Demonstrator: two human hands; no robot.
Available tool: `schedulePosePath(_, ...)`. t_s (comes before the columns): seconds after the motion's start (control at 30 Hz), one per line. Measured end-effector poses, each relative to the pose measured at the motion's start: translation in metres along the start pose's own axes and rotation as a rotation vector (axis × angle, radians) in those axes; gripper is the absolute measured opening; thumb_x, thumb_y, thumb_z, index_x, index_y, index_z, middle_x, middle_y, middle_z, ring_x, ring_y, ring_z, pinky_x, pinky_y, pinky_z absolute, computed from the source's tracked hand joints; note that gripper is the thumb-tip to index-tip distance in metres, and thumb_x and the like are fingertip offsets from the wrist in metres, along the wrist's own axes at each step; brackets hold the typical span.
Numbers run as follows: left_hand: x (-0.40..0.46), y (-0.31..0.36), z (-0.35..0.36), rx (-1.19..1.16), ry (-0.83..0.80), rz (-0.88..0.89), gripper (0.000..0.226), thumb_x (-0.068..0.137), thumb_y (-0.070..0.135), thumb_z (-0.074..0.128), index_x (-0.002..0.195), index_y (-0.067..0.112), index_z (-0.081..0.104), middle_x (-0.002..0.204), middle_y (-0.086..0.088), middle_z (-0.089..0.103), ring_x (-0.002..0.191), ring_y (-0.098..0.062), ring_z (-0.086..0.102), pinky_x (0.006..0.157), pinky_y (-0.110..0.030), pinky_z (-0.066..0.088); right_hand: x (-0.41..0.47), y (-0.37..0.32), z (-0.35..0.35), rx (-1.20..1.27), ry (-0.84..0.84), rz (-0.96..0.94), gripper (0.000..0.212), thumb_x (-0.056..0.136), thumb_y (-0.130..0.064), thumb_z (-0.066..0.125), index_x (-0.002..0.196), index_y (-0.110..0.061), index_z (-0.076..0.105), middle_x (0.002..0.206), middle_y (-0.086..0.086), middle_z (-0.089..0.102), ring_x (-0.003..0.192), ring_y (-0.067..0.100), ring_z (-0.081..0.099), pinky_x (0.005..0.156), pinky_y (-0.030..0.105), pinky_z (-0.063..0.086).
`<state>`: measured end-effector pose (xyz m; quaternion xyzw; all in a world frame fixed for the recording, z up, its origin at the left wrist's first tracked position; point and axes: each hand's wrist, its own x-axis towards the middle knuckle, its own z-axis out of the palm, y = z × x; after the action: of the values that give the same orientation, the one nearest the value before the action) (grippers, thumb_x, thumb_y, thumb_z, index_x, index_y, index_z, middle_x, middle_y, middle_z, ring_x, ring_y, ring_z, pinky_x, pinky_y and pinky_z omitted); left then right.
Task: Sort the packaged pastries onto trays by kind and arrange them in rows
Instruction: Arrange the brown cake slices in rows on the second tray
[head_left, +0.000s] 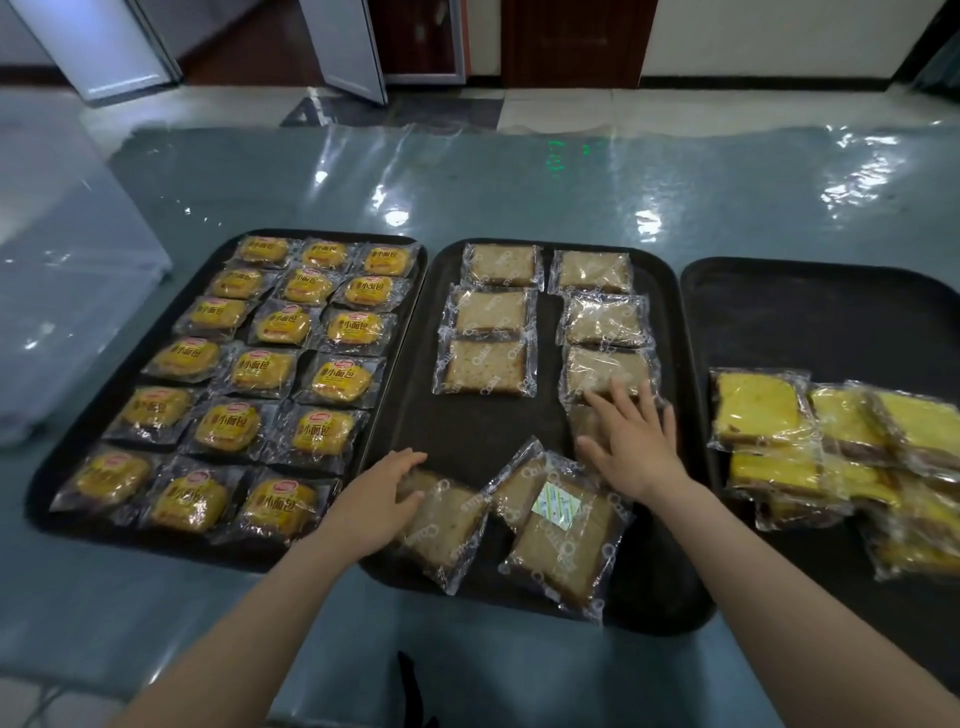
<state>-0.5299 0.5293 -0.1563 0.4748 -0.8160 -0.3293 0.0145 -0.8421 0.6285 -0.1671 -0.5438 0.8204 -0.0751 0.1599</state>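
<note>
Three black trays lie side by side. The left tray (415, 270) is filled with neat rows of yellow round buns (275, 325) in clear wrappers. On the middle tray (545, 415), brown cake slices (488, 366) form two columns at the back, and loose brown slices (563, 540) lie askew at the front. My left hand (376, 499) grips the edge of one loose brown slice (441, 530). My right hand (631, 441) lies flat, fingers spread, on a brown slice (584, 423) in the right column. A heap of yellow cake slices (841, 447) sits on the right tray (831, 322).
The trays rest on a blue-green table (519, 182) under a shiny clear plastic cover. A translucent bin (67, 291) stands at the left. Beyond the table's far edge are a tiled floor and open white cabinet doors (348, 47).
</note>
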Motion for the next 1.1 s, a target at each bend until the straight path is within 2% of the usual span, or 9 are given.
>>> schedulePosePath(0.1,-0.003,0.001,0.010,0.043,-0.037,0.011,0.060,0.090,0.037,0.058,0.144,0.028,0.033,0.157,0.004,0.018,0.144,-0.012,0.006,0.113,-0.032,0.014,-0.015,-0.012,0.001,0.078,0.018,-0.050,0.059,0.094,-0.053,0.044,0.148,-0.037,0.027,0.161,-0.008,0.006,0.147,0.019,-0.010,0.116,0.048,-0.002)
schedulePosePath(0.23,-0.009,0.002,0.017,0.129,-0.047,0.038,0.072,0.089,0.050,0.053,0.149,0.028,0.021,0.159,0.000,0.003,0.145,-0.017,-0.006,0.114,-0.037,0.001,-0.036,-0.027,-0.006,0.115,-0.014,-0.115,0.063,0.089,-0.057,0.052,0.144,-0.030,0.039,0.156,-0.004,0.027,0.144,0.021,0.017,0.116,0.042,0.016)
schedulePosePath(0.37,-0.017,-0.002,0.020,0.197,-0.061,0.062,0.081,0.088,0.057,0.050,0.151,0.028,0.008,0.158,-0.002,-0.008,0.144,-0.018,-0.011,0.113,-0.036,-0.005,-0.060,-0.034,-0.010,0.067,-0.142,-0.094,0.074,0.081,-0.054,0.064,0.145,-0.028,0.037,0.148,-0.004,0.040,0.134,0.021,0.035,0.110,0.038,0.032)
schedulePosePath(0.53,-0.036,-0.016,0.027,0.374,-0.081,0.169,0.092,0.083,0.071,0.038,0.145,0.033,-0.018,0.151,0.000,-0.030,0.134,-0.015,-0.032,0.109,-0.036,-0.015,-0.086,-0.045,-0.004,0.092,0.001,0.092,0.074,0.080,-0.043,0.072,0.143,-0.028,0.036,0.132,0.000,0.055,0.115,0.025,0.053,0.092,0.039,0.046)
schedulePosePath(0.6,-0.048,-0.021,0.035,0.417,-0.149,0.192,0.095,0.080,0.077,0.032,0.138,0.035,-0.031,0.147,-0.001,-0.039,0.130,-0.018,-0.039,0.107,-0.035,-0.019,-0.093,-0.049,-0.001,0.067,0.050,0.175,0.074,0.079,-0.042,0.073,0.142,-0.028,0.036,0.131,0.002,0.055,0.116,0.027,0.052,0.089,0.039,0.046)
schedulePosePath(0.7,-0.052,-0.022,0.037,0.456,-0.181,0.185,0.099,0.077,0.080,0.028,0.132,0.033,-0.039,0.143,-0.003,-0.043,0.129,-0.021,-0.041,0.107,-0.036,-0.021,-0.099,-0.054,-0.002,0.057,0.098,0.283,0.073,0.078,-0.043,0.073,0.141,-0.027,0.040,0.133,0.003,0.051,0.123,0.028,0.047,0.094,0.042,0.043)
schedulePosePath(0.87,-0.049,-0.021,0.039,0.443,-0.186,0.183,0.096,0.077,0.081,0.026,0.131,0.034,-0.039,0.142,-0.006,-0.043,0.131,-0.022,-0.039,0.107,-0.037,-0.021,-0.107,-0.062,-0.002,0.101,0.165,0.362,0.059,0.079,-0.039,0.074,0.130,-0.027,0.048,0.126,-0.001,0.052,0.116,0.025,0.052,0.093,0.043,0.043)
schedulePosePath(0.97,-0.049,-0.022,0.038,0.413,-0.189,0.174,0.094,0.080,0.078,0.030,0.134,0.035,-0.035,0.144,-0.006,-0.041,0.132,-0.022,-0.037,0.108,-0.037,-0.019,-0.115,-0.067,-0.005,0.196,0.168,0.401,0.053,0.081,-0.035,0.072,0.125,-0.026,0.044,0.122,-0.003,0.058,0.112,0.025,0.057,0.096,0.045,0.041)
schedulePosePath(1.1,-0.038,-0.011,0.035,0.309,-0.171,0.071,0.086,0.088,0.068,0.031,0.145,0.029,-0.021,0.150,-0.007,-0.033,0.138,-0.024,-0.030,0.111,-0.040,-0.014,-0.122,-0.073,-0.017,0.225,0.144,0.386,0.050,0.082,-0.034,0.071,0.118,-0.028,0.037,0.108,-0.004,0.062,0.099,0.025,0.062,0.095,0.047,0.043)
